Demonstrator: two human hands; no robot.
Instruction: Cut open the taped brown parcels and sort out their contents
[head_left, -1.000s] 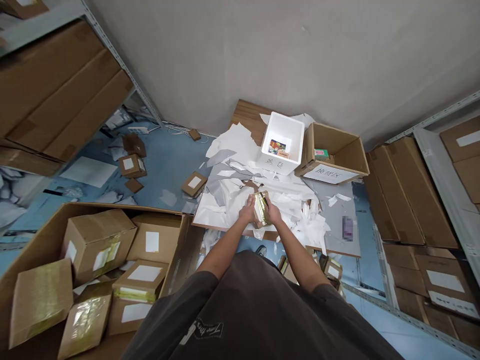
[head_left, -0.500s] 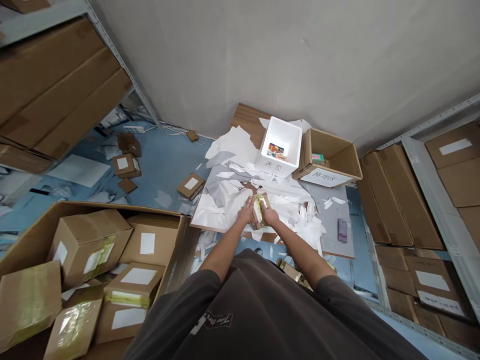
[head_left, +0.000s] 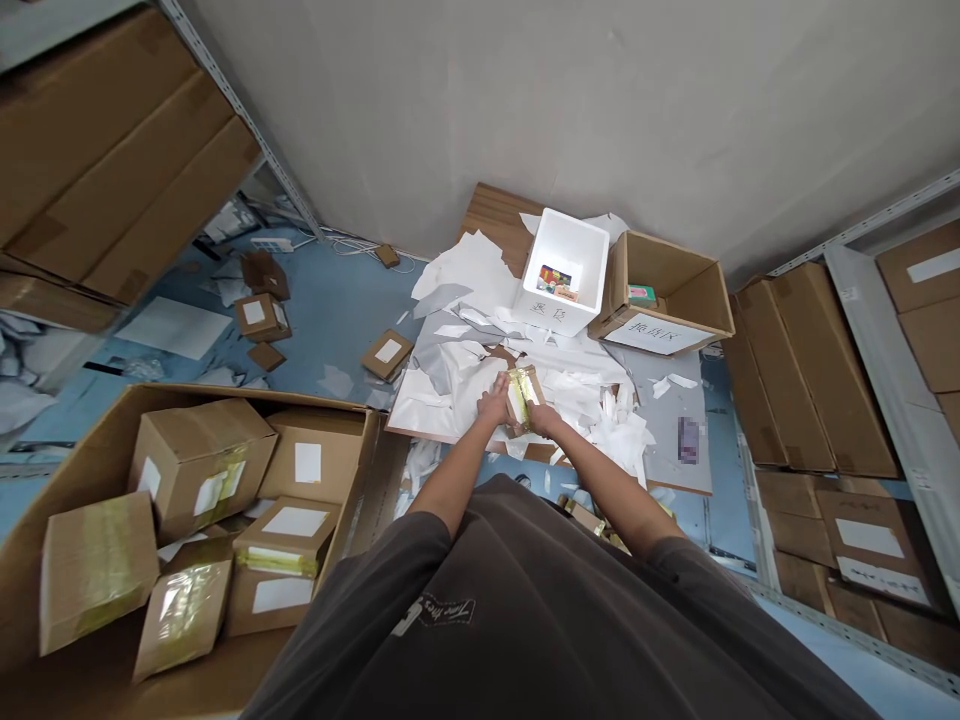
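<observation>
Both the left hand and right hand clamp a taped box. Torn paper lies around it on the table.

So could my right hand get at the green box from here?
Probably yes: the carton holding the green box is open on top. Your right hand would first need to leave the taped parcel.
</observation>
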